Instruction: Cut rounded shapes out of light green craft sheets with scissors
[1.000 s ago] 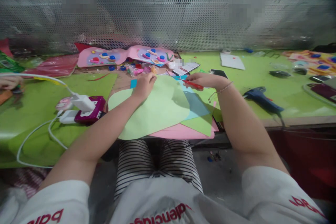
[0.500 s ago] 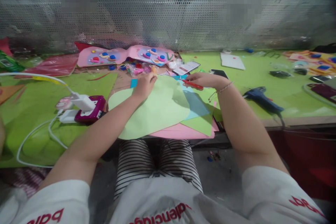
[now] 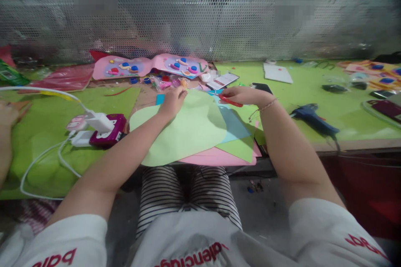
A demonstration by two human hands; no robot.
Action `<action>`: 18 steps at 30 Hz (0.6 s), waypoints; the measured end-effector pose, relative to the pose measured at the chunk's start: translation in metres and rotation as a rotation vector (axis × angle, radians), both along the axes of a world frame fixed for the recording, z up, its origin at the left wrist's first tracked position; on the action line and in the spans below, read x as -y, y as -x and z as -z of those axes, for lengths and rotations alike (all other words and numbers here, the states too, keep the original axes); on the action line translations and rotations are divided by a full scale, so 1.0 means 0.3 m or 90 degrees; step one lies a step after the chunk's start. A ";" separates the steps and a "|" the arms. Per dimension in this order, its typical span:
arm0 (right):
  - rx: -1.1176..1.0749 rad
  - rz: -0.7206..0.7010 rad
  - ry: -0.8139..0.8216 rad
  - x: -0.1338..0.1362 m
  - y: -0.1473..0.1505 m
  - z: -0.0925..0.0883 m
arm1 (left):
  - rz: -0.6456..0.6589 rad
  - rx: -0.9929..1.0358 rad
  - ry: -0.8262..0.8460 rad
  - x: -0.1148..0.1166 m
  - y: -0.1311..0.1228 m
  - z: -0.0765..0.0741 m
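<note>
A large pale green sheet with rounded edges lies in front of me. My left hand rests at its far edge, fingers closed together on that edge; the fingertips are partly hidden. In my right hand are scissors with red handles, pointing left, their blades close to the sheet's far right edge. Under the pale sheet lie a blue sheet, a brighter green sheet and a pink sheet, all partly covered.
A purple power socket with white plugs and cables stands left of the sheets. At right lies a dark blue glue gun. Behind are a phone and pink decorated pieces, before a perforated metal panel. Another person's hand shows at the left edge.
My right hand and the scissors have shifted very slightly; the left hand stays at the sheet's edge. Another person's hand and forearm have come further into view at the far left.
</note>
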State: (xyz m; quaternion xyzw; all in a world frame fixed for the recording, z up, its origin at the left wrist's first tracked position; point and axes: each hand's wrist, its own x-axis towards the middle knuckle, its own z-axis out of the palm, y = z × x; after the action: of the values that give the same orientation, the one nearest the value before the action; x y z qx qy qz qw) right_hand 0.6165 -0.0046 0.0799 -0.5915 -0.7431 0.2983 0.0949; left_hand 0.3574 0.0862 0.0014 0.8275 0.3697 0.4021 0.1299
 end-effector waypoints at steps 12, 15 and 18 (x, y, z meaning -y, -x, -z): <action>0.029 0.039 -0.034 -0.004 0.000 0.001 | 0.000 -0.002 -0.008 0.000 -0.001 0.002; 0.041 0.037 -0.031 -0.003 -0.001 -0.001 | 0.002 -0.004 -0.015 0.000 -0.001 0.003; 0.048 0.038 -0.024 -0.002 0.000 -0.001 | 0.001 -0.004 -0.017 0.000 -0.001 0.003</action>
State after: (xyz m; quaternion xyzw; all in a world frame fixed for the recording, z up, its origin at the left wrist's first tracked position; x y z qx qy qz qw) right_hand 0.6166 -0.0042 0.0803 -0.6226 -0.7334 0.2589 0.0866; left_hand 0.3577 0.0861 0.0005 0.8309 0.3638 0.4042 0.1177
